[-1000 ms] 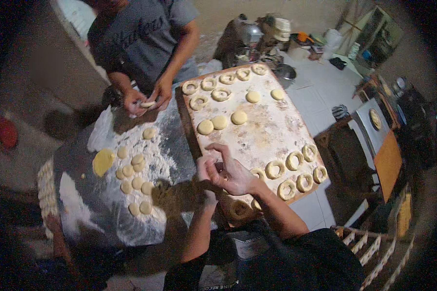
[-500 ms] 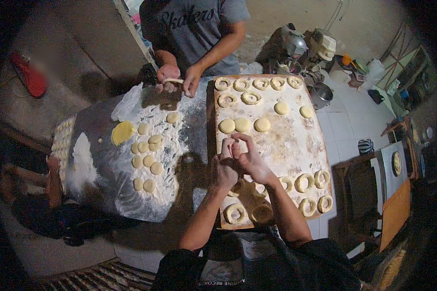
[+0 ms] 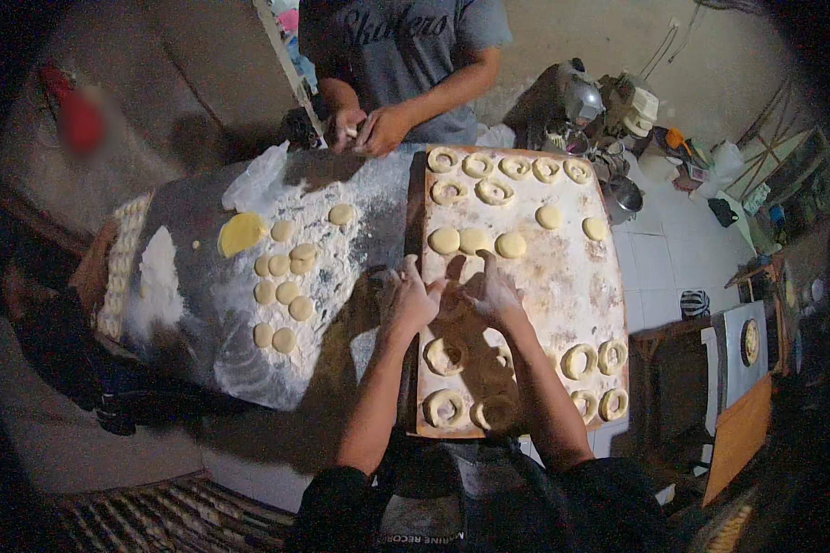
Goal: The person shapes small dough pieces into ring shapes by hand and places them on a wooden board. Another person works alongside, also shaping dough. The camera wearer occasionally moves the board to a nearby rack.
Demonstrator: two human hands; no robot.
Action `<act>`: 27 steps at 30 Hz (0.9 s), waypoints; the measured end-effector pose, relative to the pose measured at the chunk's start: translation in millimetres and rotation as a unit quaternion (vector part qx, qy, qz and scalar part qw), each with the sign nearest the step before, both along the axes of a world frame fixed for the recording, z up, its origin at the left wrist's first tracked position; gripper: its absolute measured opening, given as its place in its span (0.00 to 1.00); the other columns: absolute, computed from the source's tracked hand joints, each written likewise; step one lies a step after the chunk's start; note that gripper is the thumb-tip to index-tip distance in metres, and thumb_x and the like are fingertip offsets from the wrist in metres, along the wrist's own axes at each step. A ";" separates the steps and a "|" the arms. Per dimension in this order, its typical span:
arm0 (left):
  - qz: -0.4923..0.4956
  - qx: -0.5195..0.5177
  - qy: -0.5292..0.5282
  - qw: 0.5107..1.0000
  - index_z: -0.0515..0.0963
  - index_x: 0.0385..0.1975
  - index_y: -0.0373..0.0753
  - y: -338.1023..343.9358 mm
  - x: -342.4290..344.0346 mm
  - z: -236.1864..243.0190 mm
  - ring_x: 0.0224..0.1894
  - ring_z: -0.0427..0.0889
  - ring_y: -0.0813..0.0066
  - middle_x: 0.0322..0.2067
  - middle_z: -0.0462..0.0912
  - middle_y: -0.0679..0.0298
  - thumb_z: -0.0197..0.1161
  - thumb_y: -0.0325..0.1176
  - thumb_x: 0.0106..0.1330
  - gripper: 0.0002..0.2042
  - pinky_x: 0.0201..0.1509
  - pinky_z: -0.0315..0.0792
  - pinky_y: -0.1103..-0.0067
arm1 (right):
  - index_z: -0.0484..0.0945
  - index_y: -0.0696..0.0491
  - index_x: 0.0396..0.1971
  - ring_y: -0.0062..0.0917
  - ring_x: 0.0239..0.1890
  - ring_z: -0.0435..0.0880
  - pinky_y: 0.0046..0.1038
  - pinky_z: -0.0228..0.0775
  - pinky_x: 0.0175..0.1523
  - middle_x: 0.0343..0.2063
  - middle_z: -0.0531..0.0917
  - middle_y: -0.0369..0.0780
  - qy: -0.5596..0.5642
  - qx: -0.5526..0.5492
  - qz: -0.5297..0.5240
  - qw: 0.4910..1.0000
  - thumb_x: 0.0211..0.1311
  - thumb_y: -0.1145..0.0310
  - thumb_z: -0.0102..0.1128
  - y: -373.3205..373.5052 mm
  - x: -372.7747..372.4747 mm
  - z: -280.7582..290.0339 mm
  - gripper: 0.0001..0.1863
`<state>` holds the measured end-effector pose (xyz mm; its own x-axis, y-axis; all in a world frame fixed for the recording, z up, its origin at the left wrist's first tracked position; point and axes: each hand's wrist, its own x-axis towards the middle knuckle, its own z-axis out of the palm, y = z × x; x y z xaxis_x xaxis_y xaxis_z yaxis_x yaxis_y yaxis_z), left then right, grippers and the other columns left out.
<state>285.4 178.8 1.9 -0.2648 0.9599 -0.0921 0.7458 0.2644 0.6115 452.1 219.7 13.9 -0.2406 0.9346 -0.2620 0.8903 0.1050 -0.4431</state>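
Observation:
Over the left-middle part of a floured board (image 3: 563, 286), my left hand (image 3: 415, 300) and my right hand (image 3: 495, 293) are apart, fingers stretched toward the far side. Both are open, and I make out nothing held in either. Just beyond my fingertips lie flat round dough pieces (image 3: 444, 241), with another dough round (image 3: 510, 244) beside them. Dough rings line the board's far edge, and more rings, such as one dough ring (image 3: 568, 362), lie near me. My forearms and their shadow hide part of the nearer rings.
To the left is a dark floured table (image 3: 369, 198) with several dough rounds (image 3: 301, 308), a yellow mass (image 3: 241, 234) and a flour heap (image 3: 160, 276). A co-worker's hands (image 3: 385, 129) are at its far edge; another person sits left. A metal pot (image 3: 625, 195) stands right.
My hands were clasped together over the board; now they have separated and opened. The co-worker's hands have drawn together around a dough strip. The whole view has shifted slightly.

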 end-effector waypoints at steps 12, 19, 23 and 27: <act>-0.071 -0.051 -0.001 0.996 0.52 0.62 0.35 -11.5 -10.5 0.3 0.55 0.68 0.36 0.55 0.62 0.31 0.64 0.42 0.52 0.40 0.57 0.64 0.54 | 0.57 0.43 0.62 0.43 0.46 0.73 0.53 0.62 0.44 0.42 0.73 0.47 -0.064 0.096 -0.056 0.992 0.58 0.54 0.53 -19.8 -31.6 0.5 0.32; 0.045 0.120 -0.079 0.989 0.53 0.58 0.36 -95.3 -127.4 -18.8 0.46 0.74 0.41 0.45 0.72 0.35 0.55 0.26 0.55 0.30 0.47 0.68 0.57 | 0.77 0.57 0.38 0.48 0.38 0.80 0.40 0.72 0.42 0.34 0.81 0.53 0.199 0.042 0.160 0.966 0.50 0.68 0.58 -47.9 -172.9 8.3 0.14; 0.167 0.008 -0.139 0.976 0.56 0.56 0.36 -130.8 -199.8 -53.7 0.41 0.75 0.37 0.42 0.75 0.38 0.54 0.32 0.62 0.24 0.45 0.69 0.58 | 0.75 0.58 0.33 0.49 0.37 0.79 0.41 0.71 0.40 0.30 0.80 0.53 0.162 0.098 0.279 0.942 0.48 0.63 0.62 -32.1 -264.7 -58.7 0.16; 0.200 0.021 -0.075 0.977 0.61 0.56 0.33 -140.2 -229.8 -54.5 0.40 0.77 0.41 0.42 0.75 0.39 0.53 0.35 0.65 0.21 0.44 0.72 0.63 | 0.70 0.57 0.31 0.43 0.36 0.79 0.38 0.70 0.41 0.28 0.78 0.48 0.153 -0.009 0.261 0.953 0.48 0.59 0.66 -46.5 -313.7 -37.5 0.20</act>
